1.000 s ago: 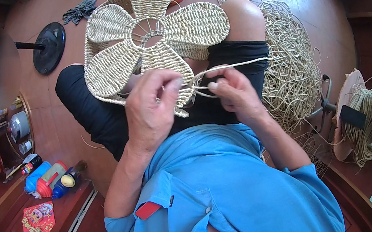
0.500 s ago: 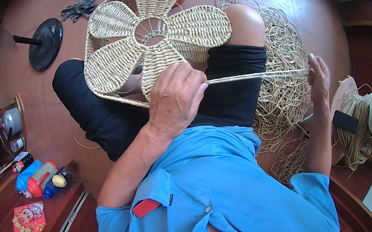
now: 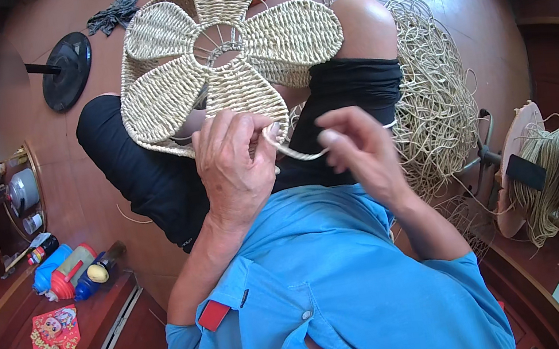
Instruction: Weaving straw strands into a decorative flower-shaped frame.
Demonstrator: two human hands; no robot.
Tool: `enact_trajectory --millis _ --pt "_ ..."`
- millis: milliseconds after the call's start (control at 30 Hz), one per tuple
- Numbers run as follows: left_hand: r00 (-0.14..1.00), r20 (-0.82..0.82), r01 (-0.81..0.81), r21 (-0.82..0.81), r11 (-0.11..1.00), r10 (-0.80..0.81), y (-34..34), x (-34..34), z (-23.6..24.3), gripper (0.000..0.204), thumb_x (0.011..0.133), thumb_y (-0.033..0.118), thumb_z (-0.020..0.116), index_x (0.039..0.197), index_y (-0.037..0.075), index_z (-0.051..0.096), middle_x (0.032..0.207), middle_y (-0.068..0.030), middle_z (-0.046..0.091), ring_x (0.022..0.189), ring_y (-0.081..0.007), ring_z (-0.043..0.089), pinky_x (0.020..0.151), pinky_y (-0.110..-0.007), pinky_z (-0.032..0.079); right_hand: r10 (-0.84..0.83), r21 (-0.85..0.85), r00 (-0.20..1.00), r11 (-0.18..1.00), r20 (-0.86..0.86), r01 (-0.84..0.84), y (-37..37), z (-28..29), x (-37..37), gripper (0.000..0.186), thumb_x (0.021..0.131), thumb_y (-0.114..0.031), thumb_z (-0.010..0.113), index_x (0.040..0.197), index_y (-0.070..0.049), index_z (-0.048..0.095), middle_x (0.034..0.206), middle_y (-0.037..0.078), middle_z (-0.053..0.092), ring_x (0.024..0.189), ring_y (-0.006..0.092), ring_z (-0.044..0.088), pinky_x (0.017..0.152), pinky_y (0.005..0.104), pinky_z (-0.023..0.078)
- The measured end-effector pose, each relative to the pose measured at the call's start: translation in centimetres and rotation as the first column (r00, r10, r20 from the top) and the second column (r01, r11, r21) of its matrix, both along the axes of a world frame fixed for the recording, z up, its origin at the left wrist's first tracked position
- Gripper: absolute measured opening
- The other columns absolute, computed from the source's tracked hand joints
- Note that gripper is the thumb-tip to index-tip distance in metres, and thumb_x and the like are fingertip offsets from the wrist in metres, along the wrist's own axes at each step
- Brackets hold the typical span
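Left hand (image 3: 232, 156) on my head view: fingers curled well in, closed over the edge of the lowest petal of a woven flower-shaped piece (image 3: 243, 88), thumb against the place where a pale cord (image 3: 296, 155) comes out. Right hand (image 3: 367, 156), just beside it: half curled, thumb and forefinger near each other, the cord's far stretch reaching the thumb. I cannot tell from here whether they grip it. Cord hangs slack between the hands in a shallow sag.

Flower piece lies ahead of both hands, mostly forward of the left, five petals round an open ring, propped over the lap in black shorts (image 3: 131, 173). To the right of the right hand I note a large tangled heap of cord (image 3: 433, 97); farther right, a hanging bundle of cord (image 3: 545, 193) with a dark flat rectangle (image 3: 527, 172) against it. Well left of the left hand: bottles (image 3: 75, 271), a red card (image 3: 56, 334).
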State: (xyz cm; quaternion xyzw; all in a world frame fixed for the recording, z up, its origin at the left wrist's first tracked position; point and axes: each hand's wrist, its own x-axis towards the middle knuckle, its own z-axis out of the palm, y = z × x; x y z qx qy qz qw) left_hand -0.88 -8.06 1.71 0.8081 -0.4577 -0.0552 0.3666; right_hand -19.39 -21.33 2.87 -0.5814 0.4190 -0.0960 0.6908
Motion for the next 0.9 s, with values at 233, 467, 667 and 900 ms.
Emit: enact_trajectory --millis 233,467,667,900 --pt "0.998 0.068 -0.004 0.002 1.000 0.003 0.9 0.6 0.4 0.013 0.092 0.016 0.086 0.094 0.012 0.074 0.084 -0.0008 0.063 0.077 -0.0218 0.061 0.080 -0.039 0.043 -0.007 -0.634 0.987 0.766 0.160 0.108 2.4 -0.9 2.0 0.026 0.095 0.006 0.078 0.118 -0.001 0.068 0.100 0.006 0.064 0.070 0.0076 0.063 0.059 0.0242 0.050" --pt "0.999 -0.051 -0.006 0.041 0.999 0.008 2.0 1.4 0.9 0.014 0.091 0.015 0.087 0.091 0.010 0.074 0.080 -0.0005 0.061 0.075 -0.0208 0.059 0.079 -0.039 0.043 0.267 -0.546 0.962 0.814 0.050 -0.198 3.8 -1.4 0.5 0.020 0.097 0.001 0.079 0.115 0.002 0.071 0.098 0.010 0.072 0.071 0.0137 0.072 0.066 0.0292 0.059" --pt "0.998 -0.058 0.046 0.114 0.992 -0.040 2.2 2.3 1.4 0.011 0.091 0.013 0.085 0.092 0.009 0.075 0.080 -0.0023 0.062 0.076 -0.0204 0.062 0.081 -0.039 0.044 -0.042 0.142 0.989 0.990 0.143 0.022 2.4 -2.5 3.6 0.042 0.105 -0.010 0.073 0.141 0.005 0.058 0.106 0.008 0.073 0.088 0.0114 0.072 0.074 0.0268 0.061" --pt "0.987 -0.159 0.055 0.169 0.984 -0.027 2.2 3.1 2.1 0.012 0.093 0.012 0.083 0.102 0.005 0.080 0.085 -0.0058 0.071 0.080 -0.0210 0.068 0.084 -0.037 0.050 -0.090 0.270 0.968 0.963 0.233 0.024 1.7 -4.0 6.0 0.039 0.099 -0.001 0.070 0.135 0.005 0.057 0.100 0.008 0.071 0.077 0.0105 0.070 0.064 0.0253 0.060"
